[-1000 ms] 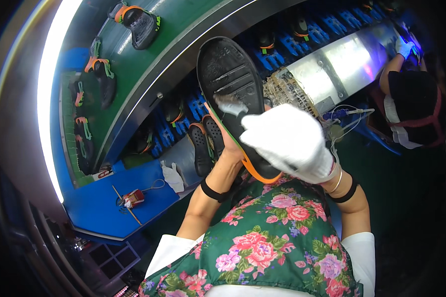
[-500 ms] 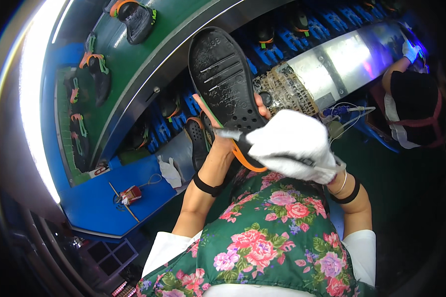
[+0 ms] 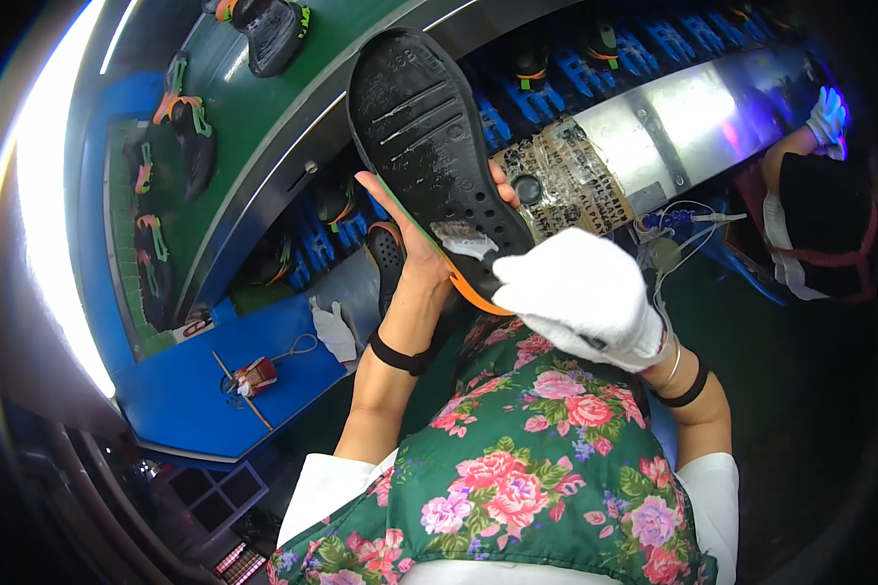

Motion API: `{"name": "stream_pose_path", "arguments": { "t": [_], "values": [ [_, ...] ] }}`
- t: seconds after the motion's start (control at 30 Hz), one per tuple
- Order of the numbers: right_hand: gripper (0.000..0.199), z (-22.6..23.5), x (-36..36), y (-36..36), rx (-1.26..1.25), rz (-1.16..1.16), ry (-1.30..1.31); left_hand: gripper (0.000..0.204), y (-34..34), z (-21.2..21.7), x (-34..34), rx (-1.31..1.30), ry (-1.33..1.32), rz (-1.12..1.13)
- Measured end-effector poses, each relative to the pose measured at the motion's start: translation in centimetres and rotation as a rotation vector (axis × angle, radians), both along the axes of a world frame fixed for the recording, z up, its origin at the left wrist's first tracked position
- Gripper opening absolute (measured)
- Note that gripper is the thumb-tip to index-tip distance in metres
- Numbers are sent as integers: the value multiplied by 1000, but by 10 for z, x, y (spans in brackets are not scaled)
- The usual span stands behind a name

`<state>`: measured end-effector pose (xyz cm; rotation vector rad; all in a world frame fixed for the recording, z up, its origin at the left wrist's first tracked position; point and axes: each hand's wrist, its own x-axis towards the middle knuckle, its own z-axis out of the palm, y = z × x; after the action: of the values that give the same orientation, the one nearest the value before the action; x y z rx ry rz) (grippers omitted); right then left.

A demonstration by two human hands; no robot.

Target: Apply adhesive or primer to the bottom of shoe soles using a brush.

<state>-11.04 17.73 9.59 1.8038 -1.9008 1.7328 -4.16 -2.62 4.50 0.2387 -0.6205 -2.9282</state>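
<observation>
1. Green conveyor belt (image 3: pixel 263 127) on the far left carries dark shoes with orange and green straps (image 3: pixel 180 127).
2. Left hand (image 3: pixel 410 244), bare, is clamped on the black sandal (image 3: pixel 434 146), fingers curled round its edges.
3. The sandal is held up at centre, sole towards the camera: grooved tread, small holes, orange rim, pale patch near the heel.
4. Right hand (image 3: pixel 585 292), in a white glove, rests at the heel; its fingers are hidden, so its grip is unclear.

Green conveyor (image 3: pixel 263 127), blue workbench (image 3: pixel 180 390), bright striplight (image 3: pixel 44 224).
</observation>
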Motion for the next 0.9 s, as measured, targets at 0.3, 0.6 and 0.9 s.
{"name": "stream_pose_path", "arguments": {
  "t": [0.3, 0.6, 0.9],
  "values": [
    [23, 2, -2, 1, 34, -22, -148, 126, -10, 0, -3, -14, -14, 18],
    [19, -4, 2, 2, -3, -53, -310, 130, -17, 2, -4, -21, 18, -19],
    [19, -9, 2, 5, 10, -51, -325, 135, -24, 5, -9, -7, 106, -97]
  ]
}}
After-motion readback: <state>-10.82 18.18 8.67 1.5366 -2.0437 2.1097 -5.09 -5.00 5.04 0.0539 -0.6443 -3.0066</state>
